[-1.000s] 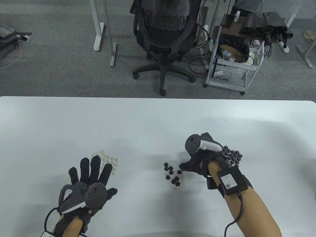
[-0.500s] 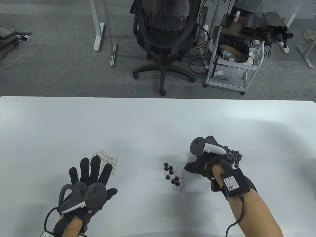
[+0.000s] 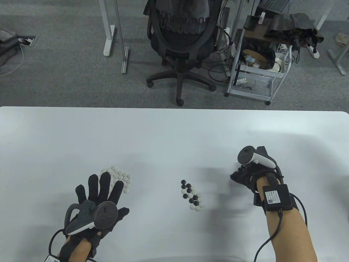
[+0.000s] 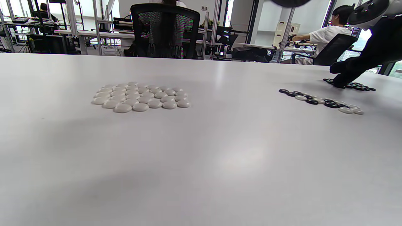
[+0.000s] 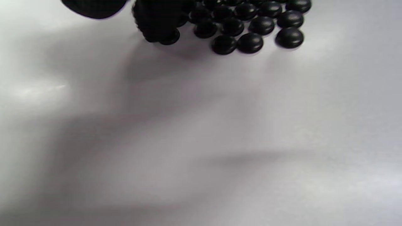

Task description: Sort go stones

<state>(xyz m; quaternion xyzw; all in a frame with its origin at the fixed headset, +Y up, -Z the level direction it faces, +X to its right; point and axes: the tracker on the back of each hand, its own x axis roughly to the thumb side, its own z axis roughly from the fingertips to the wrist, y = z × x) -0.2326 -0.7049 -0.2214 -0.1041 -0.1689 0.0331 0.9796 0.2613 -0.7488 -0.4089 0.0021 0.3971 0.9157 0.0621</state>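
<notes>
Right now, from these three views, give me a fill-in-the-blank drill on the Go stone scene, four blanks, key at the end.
1. The left hand lies flat with straight fingers beside the patch of round ____ stones.
2. The mixed pile of black and white stones lies ____ the two hands.
3. The right hand has its fingers at the edge of the all-____ pile.
4. All stones rest on the pale ____.

Missing: white; between; black; table

Both hands wear black fabric sensor gloves. The left hand [image 3: 99, 196] carries a dark grey tracker with a round disc face and a white underside; a black cable loops from its wrist. The right hand [image 3: 246, 176] bears a similar grey-and-white tracker, and a black box with a white label, perhaps a printed code, is strapped to the forearm, its cable trailing back.
</notes>
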